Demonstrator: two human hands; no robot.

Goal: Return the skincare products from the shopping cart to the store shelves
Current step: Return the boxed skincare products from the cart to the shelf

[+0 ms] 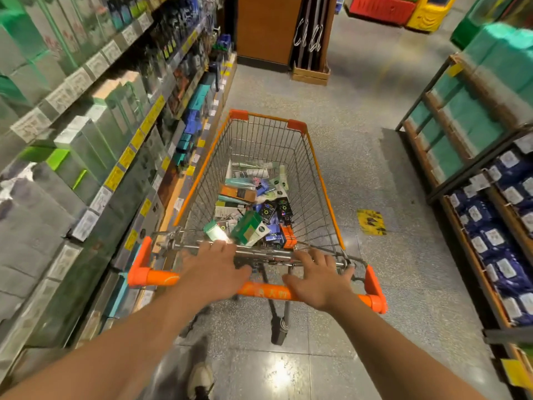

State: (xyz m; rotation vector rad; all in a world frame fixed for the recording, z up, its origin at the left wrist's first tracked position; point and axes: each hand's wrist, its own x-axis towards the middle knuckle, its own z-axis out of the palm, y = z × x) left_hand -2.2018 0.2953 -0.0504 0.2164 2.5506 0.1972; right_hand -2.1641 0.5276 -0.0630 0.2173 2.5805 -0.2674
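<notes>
An orange-framed wire shopping cart (323, 180) stands in the aisle ahead of me. Its basket holds several skincare products (253, 203): boxes and tubes in green, orange, black, blue and white, with a green box (247, 230) nearest me. My left hand (215, 269) lies over the orange handle (157, 277), fingers stretched forward to the metal bar behind it. My right hand (318, 280) rests on the handle's right half with fingers spread. Neither hand holds a product.
Store shelves (95, 157) packed with green, grey and teal boxes and yellow price tags run along the left, close to the cart. Wooden racks (473, 197) of teal and dark blue packs line the right. A brown pillar (265, 27) stands ahead, and my shoe (200, 379) shows below.
</notes>
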